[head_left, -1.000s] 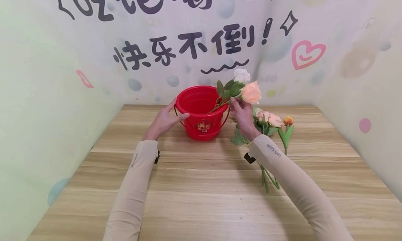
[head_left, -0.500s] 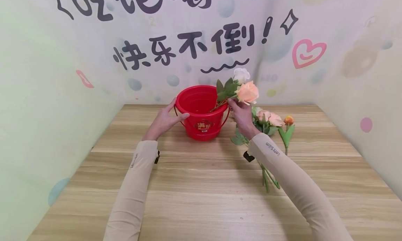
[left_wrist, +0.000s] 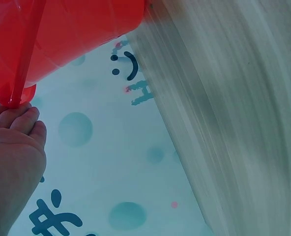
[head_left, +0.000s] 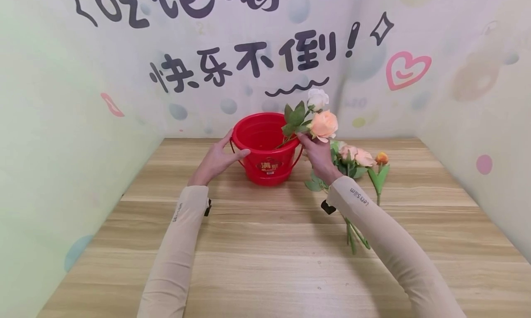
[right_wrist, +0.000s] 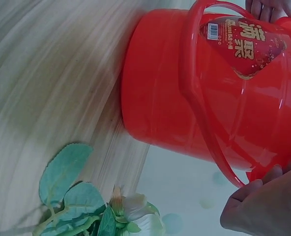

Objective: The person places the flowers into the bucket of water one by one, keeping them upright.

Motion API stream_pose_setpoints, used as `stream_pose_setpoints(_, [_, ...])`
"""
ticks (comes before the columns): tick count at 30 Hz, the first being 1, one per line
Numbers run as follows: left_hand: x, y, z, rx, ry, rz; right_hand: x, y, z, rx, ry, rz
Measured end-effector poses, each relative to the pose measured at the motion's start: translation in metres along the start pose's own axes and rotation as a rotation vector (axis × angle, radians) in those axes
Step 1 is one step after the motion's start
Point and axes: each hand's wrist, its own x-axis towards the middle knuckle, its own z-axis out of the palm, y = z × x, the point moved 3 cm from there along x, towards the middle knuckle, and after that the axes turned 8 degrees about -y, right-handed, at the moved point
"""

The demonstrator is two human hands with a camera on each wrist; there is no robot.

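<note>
Red plastic bucket point(head_left: 252, 165) found upright toward twelve o'clock on the wooden table point(head_left: 257, 244).
Its rim is gripped at eight o'clock by the left hand point(head_left: 217, 160), thumb in front and fingers round the side. At about four o'clock, stems point(head_left: 285, 142) are pinched by the right hand point(head_left: 318, 156); the attached peach rose point(head_left: 324, 125) and white rose point(head_left: 317, 99) are leaned out toward two o'clock, lower stems inside the bucket. Loose flowers point(head_left: 357, 157) and an orange tulip point(head_left: 381, 159) are laid on the table toward four o'clock.
</note>
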Motion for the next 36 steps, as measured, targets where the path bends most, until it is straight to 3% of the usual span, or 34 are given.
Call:
stream_pose_setpoints(9, [-0.001,0.0,0.0,-0.008,-0.005,-0.001,-0.003,0.003,-0.006,-0.024,0.021,-0.01])
stream_pose_setpoints(21, [-0.001,0.0,-0.001,0.006,-0.004,-0.005,-0.01,0.006,-0.018,0.009,-0.008,-0.008])
stream_pose_setpoints(29, [-0.001,0.001,0.0,-0.007,0.001,-0.002,-0.012,0.009,-0.024,-0.036,-0.008,0.07])
stream_pose_setpoints(36, [-0.002,0.001,0.0,-0.007,0.001,-0.003,-0.013,0.012,-0.029,-0.074,-0.055,0.097])
